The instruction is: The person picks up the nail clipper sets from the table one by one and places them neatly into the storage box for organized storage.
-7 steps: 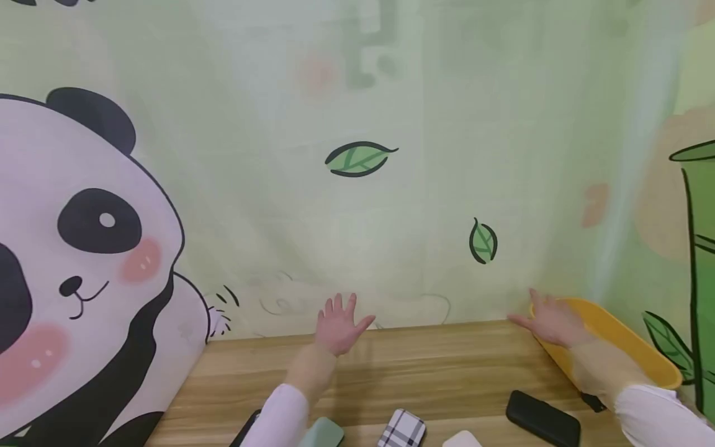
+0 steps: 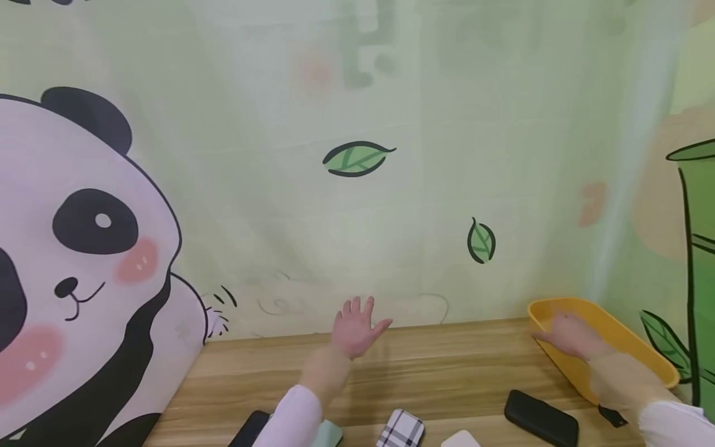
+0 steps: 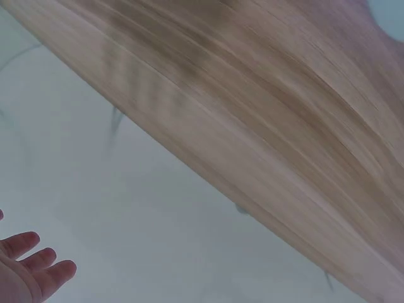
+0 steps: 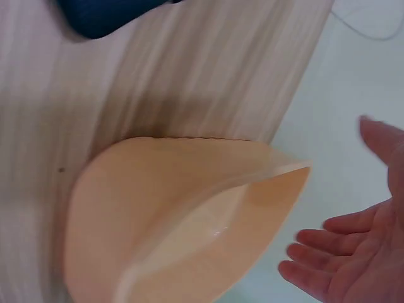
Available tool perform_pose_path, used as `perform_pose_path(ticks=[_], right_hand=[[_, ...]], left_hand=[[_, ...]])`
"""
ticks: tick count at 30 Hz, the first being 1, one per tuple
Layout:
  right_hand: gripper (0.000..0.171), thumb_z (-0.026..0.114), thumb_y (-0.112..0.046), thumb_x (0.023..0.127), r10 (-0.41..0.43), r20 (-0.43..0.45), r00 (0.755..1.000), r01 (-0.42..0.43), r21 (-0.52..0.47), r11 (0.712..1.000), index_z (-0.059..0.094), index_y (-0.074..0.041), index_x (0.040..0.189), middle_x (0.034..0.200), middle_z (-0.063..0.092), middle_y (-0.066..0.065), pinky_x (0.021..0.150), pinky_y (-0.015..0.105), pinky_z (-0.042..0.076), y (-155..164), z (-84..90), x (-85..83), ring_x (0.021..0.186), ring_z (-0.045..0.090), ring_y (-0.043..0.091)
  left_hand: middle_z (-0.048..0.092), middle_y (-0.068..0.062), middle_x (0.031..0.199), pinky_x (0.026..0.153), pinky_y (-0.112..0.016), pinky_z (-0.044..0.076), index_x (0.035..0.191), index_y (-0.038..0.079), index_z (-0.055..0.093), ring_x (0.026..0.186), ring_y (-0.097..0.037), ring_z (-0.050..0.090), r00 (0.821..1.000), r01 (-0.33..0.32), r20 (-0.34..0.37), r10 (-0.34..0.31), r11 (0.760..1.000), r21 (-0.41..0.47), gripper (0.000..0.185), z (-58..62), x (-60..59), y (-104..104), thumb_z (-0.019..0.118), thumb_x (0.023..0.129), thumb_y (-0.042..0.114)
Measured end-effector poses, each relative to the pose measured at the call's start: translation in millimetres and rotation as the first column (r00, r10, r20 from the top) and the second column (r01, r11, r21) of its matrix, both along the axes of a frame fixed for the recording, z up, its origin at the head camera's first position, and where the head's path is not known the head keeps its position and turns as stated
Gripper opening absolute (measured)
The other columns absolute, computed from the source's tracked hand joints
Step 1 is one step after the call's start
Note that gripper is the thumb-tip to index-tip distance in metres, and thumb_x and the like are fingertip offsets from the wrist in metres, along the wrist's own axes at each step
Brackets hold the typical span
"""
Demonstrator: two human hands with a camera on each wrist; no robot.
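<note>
Head view: your left hand (image 2: 357,329) hangs above the far edge of the table (image 2: 436,372), fingers spread wide and holding nothing, near the panda backdrop (image 2: 357,217). At 3 o'clock from it, well apart, your right hand (image 2: 570,338) lies over the near-left rim of the yellow tray (image 2: 625,338), fingers straight and relaxed, gripping nothing. That tray sits at the table's far right corner, its long axis running from about 10 o'clock to 4 o'clock, open side up. At 6 o'clock from the tray lies a black case (image 2: 540,417); a plaid case (image 2: 401,429) sits at the near edge. Left wrist view: only your fingertips (image 3: 38,268) show at 8 o'clock, straight, above the table edge. Right wrist view: your palm (image 4: 360,252) is open just beside the tray's rim (image 4: 278,170), seemingly not touching it. A careless push here could, I judge, slide the tray toward the edge or backdrop, since nothing grips it.
</note>
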State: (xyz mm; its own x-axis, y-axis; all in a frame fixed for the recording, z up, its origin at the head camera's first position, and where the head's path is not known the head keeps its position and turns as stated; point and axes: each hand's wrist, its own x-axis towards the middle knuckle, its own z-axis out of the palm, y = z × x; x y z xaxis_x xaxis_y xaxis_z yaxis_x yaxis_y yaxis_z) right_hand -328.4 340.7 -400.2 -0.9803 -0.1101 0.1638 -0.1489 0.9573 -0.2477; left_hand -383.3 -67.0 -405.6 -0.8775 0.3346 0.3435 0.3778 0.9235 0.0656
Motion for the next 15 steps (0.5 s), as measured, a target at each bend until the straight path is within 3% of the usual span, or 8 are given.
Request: perform_pose_path(ticks=[3, 6, 15], right_hand=[[0.042, 0.058, -0.032, 0.086, 0.023, 0.035, 0.999, -0.023, -0.001, 1.000, 0.051, 0.002, 0.063, 0.058, 0.043, 0.006, 0.050, 0.032, 0.037, 6, -5.7, 6.9, 0.050, 0.042, 0.019], [0.041, 0.058, -0.026, 0.085, 0.034, 0.055, 0.998, -0.033, -0.014, 0.999, 0.040, -0.012, 0.051, 0.050, 0.032, -0.004, 0.045, 0.026, 0.029, 10, -12.1, 12.8, 0.043, 0.030, 0.009], [0.027, 0.061, -0.006, 0.081, 0.044, 0.029, 0.999, -0.045, 0.024, 0.999, 0.041, -0.006, 0.063, 0.057, 0.035, 0.000, 0.048, 0.028, 0.033, 19, -29.1, 21.7, 0.051, 0.035, 0.014]], left_hand=[[0.039, -0.021, 0.128, 0.089, -0.048, 0.035, 0.135, 0.008, 0.038, 0.116, -0.037, 0.035, 1.000, 0.019, -0.014, -0.020, 0.999, -0.035, 0.072, -1.5, 1.7, 10, 0.035, 0.087, 0.061], [0.040, -0.020, 0.127, 0.087, -0.047, 0.037, 0.135, 0.008, 0.038, 0.116, -0.036, 0.037, 0.999, 0.025, -0.019, -0.027, 0.997, -0.072, 0.072, -4.6, 3.3, 16, 0.033, 0.087, 0.062], [0.043, -0.020, 0.124, 0.085, -0.048, 0.039, 0.132, 0.008, 0.041, 0.112, -0.036, 0.040, 0.997, 0.065, -0.036, -0.067, 0.996, -0.052, 0.068, -13.9, 7.6, 23, 0.038, 0.088, 0.059]])
